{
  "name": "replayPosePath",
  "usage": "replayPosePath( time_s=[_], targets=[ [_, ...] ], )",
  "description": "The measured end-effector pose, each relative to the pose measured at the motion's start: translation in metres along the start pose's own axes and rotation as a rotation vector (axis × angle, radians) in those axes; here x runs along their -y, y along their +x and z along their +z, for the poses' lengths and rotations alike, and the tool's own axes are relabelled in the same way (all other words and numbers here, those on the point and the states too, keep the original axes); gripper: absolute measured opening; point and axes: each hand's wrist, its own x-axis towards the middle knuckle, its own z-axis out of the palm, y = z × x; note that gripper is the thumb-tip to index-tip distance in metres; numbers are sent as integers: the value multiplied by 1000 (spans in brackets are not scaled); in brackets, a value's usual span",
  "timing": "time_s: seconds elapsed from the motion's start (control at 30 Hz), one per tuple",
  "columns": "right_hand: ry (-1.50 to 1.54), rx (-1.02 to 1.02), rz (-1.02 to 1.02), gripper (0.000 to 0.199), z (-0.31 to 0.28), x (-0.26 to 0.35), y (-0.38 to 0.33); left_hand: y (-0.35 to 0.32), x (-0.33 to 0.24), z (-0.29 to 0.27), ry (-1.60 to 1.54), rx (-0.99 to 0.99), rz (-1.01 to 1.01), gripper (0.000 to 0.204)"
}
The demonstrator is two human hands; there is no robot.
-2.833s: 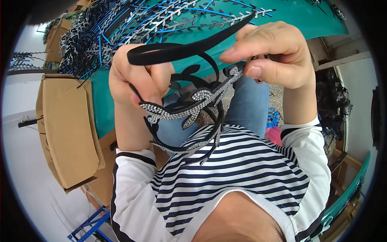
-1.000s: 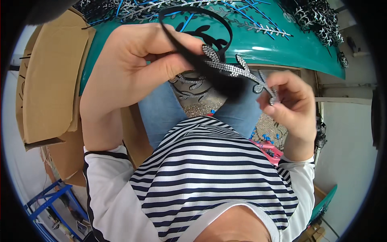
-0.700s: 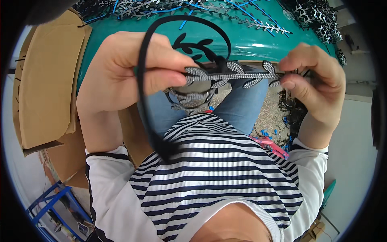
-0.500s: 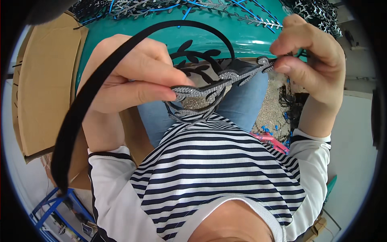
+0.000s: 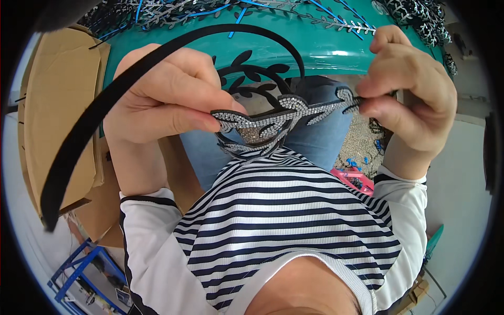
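My left hand [image 5: 168, 100] is closed, thumb and forefinger pinching one part of a rhinestone leaf trim [image 5: 265, 120]. A thin black headband [image 5: 84, 126] curves over that hand, its free end hanging at the lower left. The trim runs rightward from the left fingertips, its sparkling face turned up toward me. At its far right end, my right hand [image 5: 407, 89] pinches the tip between thumb and forefinger. Below and behind the stretched length, more leaf loops show, some plain black and some with stones. How the trim joins the headband is hidden by my left fingers.
A glossy green surface [image 5: 325, 63] lies ahead, with heaped silver-and-black leaf trims [image 5: 420, 23] and blue strips along its far side. Cardboard boxes [image 5: 58, 105] stand at the left. Low at the right is a pink plastic item [image 5: 354, 181]; a blue metal frame [image 5: 79, 273] is lower left.
My right hand has shifted slightly right and down. The trim has turned, showing more of its stones, and the headband's free end has swung left and upward.
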Motion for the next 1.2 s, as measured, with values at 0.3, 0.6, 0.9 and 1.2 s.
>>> replayPosePath(
  time_s=[0.3, 0.6, 0.9, 1.2],
  targets=[
    [266, -1, -128, 18, 4, -14, 10, 8, -4, 10, -229, 123, 138, 17],
    [406, 235, 73, 12, -14, -15, 43, 23, 8, -7, -450, 176, 210, 20],
    [136, 241, 69, 7, -24, -40, 61, 20, 0, -30, 713, -558, -107, 33],
    [-217, 190, 62, 17, 1, -36, 22, 43, 23, 54, 567, -489, -370, 21]
  ],
)
